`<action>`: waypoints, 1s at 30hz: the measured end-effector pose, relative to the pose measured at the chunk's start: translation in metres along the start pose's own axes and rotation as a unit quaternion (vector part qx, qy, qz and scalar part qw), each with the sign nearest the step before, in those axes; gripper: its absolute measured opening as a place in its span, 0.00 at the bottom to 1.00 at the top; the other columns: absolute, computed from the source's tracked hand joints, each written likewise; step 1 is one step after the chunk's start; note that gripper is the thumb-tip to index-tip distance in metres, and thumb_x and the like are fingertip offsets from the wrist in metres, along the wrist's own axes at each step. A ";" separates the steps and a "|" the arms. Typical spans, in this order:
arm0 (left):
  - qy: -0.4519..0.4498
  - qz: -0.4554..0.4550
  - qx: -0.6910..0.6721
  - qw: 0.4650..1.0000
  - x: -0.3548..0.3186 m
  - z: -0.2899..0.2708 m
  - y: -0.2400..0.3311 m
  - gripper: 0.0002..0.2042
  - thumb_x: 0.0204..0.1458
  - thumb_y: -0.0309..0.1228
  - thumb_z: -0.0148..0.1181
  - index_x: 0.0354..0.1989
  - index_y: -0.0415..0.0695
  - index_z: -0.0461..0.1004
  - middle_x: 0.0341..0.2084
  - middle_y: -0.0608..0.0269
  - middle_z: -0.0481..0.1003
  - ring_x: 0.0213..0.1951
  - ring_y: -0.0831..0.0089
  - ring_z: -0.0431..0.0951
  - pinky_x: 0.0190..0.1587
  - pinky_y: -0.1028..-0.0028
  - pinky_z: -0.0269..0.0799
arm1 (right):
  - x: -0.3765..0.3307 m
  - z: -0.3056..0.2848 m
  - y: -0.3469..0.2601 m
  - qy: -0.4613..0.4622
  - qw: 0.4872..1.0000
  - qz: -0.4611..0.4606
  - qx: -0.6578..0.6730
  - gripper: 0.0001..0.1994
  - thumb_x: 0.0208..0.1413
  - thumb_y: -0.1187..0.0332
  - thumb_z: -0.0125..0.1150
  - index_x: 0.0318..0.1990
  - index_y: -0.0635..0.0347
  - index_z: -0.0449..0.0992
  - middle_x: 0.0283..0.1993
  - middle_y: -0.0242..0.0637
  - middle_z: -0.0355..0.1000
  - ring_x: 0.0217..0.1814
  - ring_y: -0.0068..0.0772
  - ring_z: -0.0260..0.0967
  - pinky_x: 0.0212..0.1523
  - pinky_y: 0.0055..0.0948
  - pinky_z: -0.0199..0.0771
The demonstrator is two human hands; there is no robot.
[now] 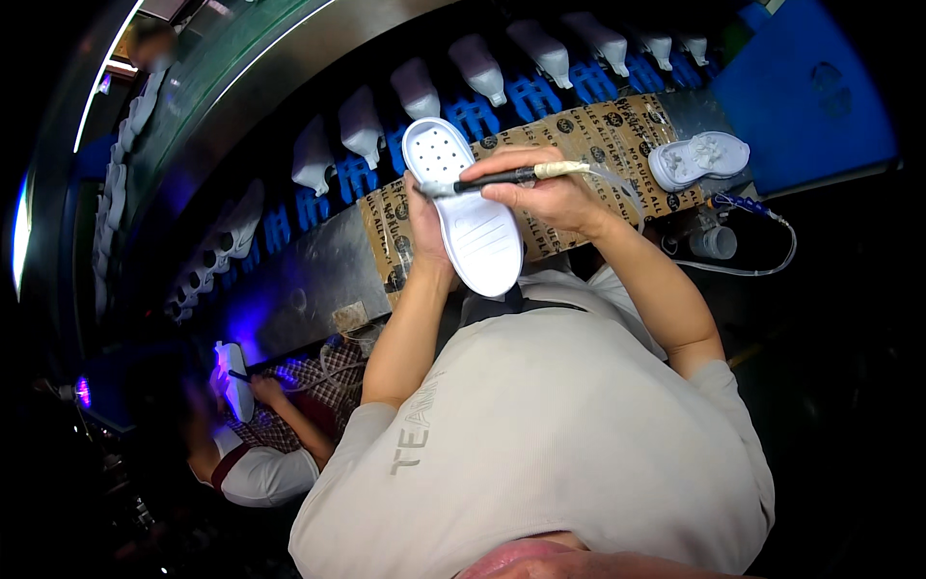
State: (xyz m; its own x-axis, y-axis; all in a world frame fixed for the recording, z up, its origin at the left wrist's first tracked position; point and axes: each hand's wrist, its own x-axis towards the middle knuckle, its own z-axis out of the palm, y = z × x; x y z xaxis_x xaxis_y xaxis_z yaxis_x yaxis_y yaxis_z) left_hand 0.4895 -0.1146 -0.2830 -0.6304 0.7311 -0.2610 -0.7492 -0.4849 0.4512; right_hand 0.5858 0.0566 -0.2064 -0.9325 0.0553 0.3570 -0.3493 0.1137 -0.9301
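Note:
My left hand (pixel 425 230) is closed around the left edge of a white shoe sole (pixel 479 241), held up above the bench with its inner face showing. Small dark holes dot the far end of the sole, and thin lines cross its near half. In my right hand (pixel 555 198) is a brush (pixel 503 179) with a black handle and a pale wrapped rear end, from which a clear tube runs. The brush's tip lies at the narrow middle of the sole, by the left edge. The left fingers are mostly hidden behind the sole.
Printed cardboard (pixel 617 135) covers part of the metal bench (pixel 333 275). A white sole with crumpled white material (pixel 672 170) lies at its right end, near a blue panel (pixel 805 106) and a clear cup (pixel 714 241). Pale shoe forms (pixel 479 72) line the back. At left, a co-worker brushes a white shoe (pixel 231 381).

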 end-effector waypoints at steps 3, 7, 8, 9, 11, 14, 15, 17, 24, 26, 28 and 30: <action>0.002 0.033 -0.007 0.999 0.002 0.016 -0.003 0.37 0.68 0.66 0.30 0.68 0.48 0.64 0.57 0.53 0.74 0.56 0.59 0.78 0.59 0.60 0.77 | 0.001 0.001 0.005 0.013 0.958 -0.083 -0.275 0.13 0.56 0.70 0.70 0.49 0.56 0.87 0.40 0.40 0.82 0.42 0.36 0.78 0.51 0.36 0.75; -0.093 0.019 -0.070 0.993 0.007 0.022 0.007 0.37 0.66 0.67 0.28 0.64 0.48 0.65 0.45 0.49 0.74 0.48 0.59 0.77 0.54 0.58 0.79 | -0.006 0.008 -0.015 -0.095 0.985 -0.076 -0.120 0.15 0.52 0.72 0.73 0.49 0.52 0.87 0.42 0.39 0.84 0.47 0.36 0.79 0.56 0.35 0.71; -0.085 0.027 -0.049 0.995 0.006 0.025 0.011 0.37 0.66 0.68 0.29 0.64 0.49 0.65 0.45 0.48 0.74 0.48 0.58 0.77 0.53 0.58 0.78 | -0.006 0.012 -0.009 -0.029 0.985 -0.086 -0.145 0.15 0.52 0.72 0.73 0.49 0.51 0.87 0.41 0.39 0.84 0.45 0.35 0.79 0.55 0.35 0.71; -0.078 0.035 -0.027 0.996 0.005 0.029 0.015 0.37 0.66 0.68 0.29 0.64 0.49 0.65 0.45 0.48 0.73 0.47 0.58 0.77 0.53 0.57 0.78 | -0.005 0.015 -0.004 0.037 0.980 -0.096 -0.169 0.15 0.52 0.72 0.73 0.49 0.51 0.87 0.41 0.38 0.83 0.44 0.35 0.78 0.54 0.34 0.70; -0.106 0.022 -0.091 0.990 0.004 0.037 0.018 0.37 0.65 0.68 0.30 0.64 0.48 0.64 0.45 0.50 0.73 0.46 0.58 0.76 0.52 0.56 0.78 | -0.001 0.015 -0.013 0.018 0.947 -0.121 -0.296 0.16 0.51 0.71 0.74 0.50 0.51 0.87 0.39 0.37 0.82 0.41 0.34 0.77 0.52 0.36 0.70; -0.105 0.024 -0.122 0.987 0.007 0.047 0.026 0.38 0.64 0.70 0.30 0.62 0.46 0.63 0.42 0.53 0.71 0.44 0.59 0.76 0.49 0.56 0.78 | -0.003 0.022 -0.034 -0.137 0.955 -0.123 -0.233 0.17 0.50 0.70 0.76 0.49 0.51 0.87 0.38 0.36 0.82 0.42 0.33 0.76 0.51 0.36 0.69; -0.130 0.027 -0.106 0.985 0.005 0.053 0.031 0.39 0.64 0.70 0.31 0.60 0.45 0.64 0.42 0.54 0.71 0.44 0.60 0.76 0.48 0.57 0.78 | -0.004 0.022 -0.040 -0.145 0.971 -0.111 -0.155 0.15 0.51 0.70 0.75 0.48 0.51 0.87 0.38 0.35 0.82 0.42 0.32 0.76 0.50 0.36 0.69; -0.142 0.050 -0.091 0.984 0.014 0.045 0.041 0.35 0.64 0.64 0.43 0.61 0.42 0.61 0.45 0.52 0.70 0.46 0.62 0.75 0.53 0.60 0.75 | -0.006 0.024 -0.037 -0.053 0.992 -0.078 -0.082 0.15 0.51 0.71 0.74 0.48 0.51 0.87 0.38 0.36 0.82 0.42 0.32 0.76 0.49 0.35 0.69; -0.197 0.087 -0.038 0.976 0.026 0.052 0.081 0.40 0.62 0.72 0.30 0.58 0.48 0.68 0.43 0.54 0.73 0.43 0.62 0.77 0.49 0.59 0.78 | -0.005 0.011 -0.057 -0.204 0.978 -0.043 -0.035 0.15 0.52 0.68 0.75 0.49 0.52 0.87 0.38 0.32 0.82 0.39 0.30 0.75 0.50 0.33 0.71; -0.219 0.090 -0.026 0.971 0.028 0.061 0.090 0.41 0.61 0.73 0.29 0.59 0.47 0.68 0.44 0.53 0.74 0.43 0.61 0.77 0.49 0.58 0.78 | -0.006 0.012 -0.059 -0.083 0.996 0.015 -0.012 0.14 0.53 0.69 0.74 0.49 0.53 0.87 0.39 0.34 0.82 0.39 0.30 0.74 0.46 0.33 0.72; -0.255 0.097 -0.008 0.962 0.034 0.071 0.098 0.44 0.60 0.75 0.30 0.62 0.46 0.68 0.45 0.51 0.74 0.43 0.60 0.77 0.50 0.57 0.78 | -0.001 0.010 -0.053 -0.117 0.974 -0.077 -0.179 0.15 0.54 0.67 0.74 0.49 0.55 0.87 0.41 0.35 0.82 0.36 0.30 0.73 0.43 0.33 0.70; -0.297 0.073 0.034 0.951 0.035 0.074 0.103 0.46 0.59 0.76 0.31 0.63 0.45 0.68 0.46 0.48 0.75 0.45 0.59 0.78 0.52 0.56 0.78 | 0.000 0.005 -0.051 -0.192 0.967 -0.109 -0.128 0.14 0.54 0.65 0.74 0.49 0.54 0.87 0.39 0.35 0.83 0.35 0.30 0.73 0.42 0.33 0.68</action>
State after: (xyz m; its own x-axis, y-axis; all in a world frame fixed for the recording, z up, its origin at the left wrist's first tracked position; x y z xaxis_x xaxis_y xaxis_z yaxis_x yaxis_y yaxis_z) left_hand 0.4056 -0.1037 -0.1827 -0.4844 0.8108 0.3284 -0.6352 -0.5841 0.5053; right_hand 0.6033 0.0457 -0.1597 -0.8221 -0.3645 0.4373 -0.5524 0.3250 -0.7676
